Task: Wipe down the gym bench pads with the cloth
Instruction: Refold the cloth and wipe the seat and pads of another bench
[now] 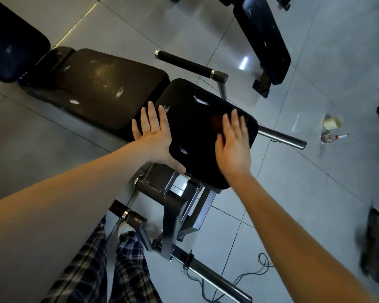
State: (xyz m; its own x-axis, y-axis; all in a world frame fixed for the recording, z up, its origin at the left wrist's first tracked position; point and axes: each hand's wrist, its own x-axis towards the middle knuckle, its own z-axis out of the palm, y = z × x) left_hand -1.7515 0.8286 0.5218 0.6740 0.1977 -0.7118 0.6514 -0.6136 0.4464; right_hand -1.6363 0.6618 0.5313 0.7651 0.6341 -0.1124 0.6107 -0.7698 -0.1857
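- Bare left forearm (pixel 64 204) ends in left grip (pixel 153 136), flat with fingers straight, on the black square seat pad's (pixel 197 136) edge.
- Right grip (pixel 233 145), likewise flat, presses its top.

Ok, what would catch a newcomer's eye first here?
Two bare hands lie flat on the black seat pad in the centre, the left hand at its left edge and the right hand on top, over a dim reddish patch that may be the cloth. White scuff marks dot that pad and the brown back pad beside it, and a paper cup lies on the tiled floor to the right.
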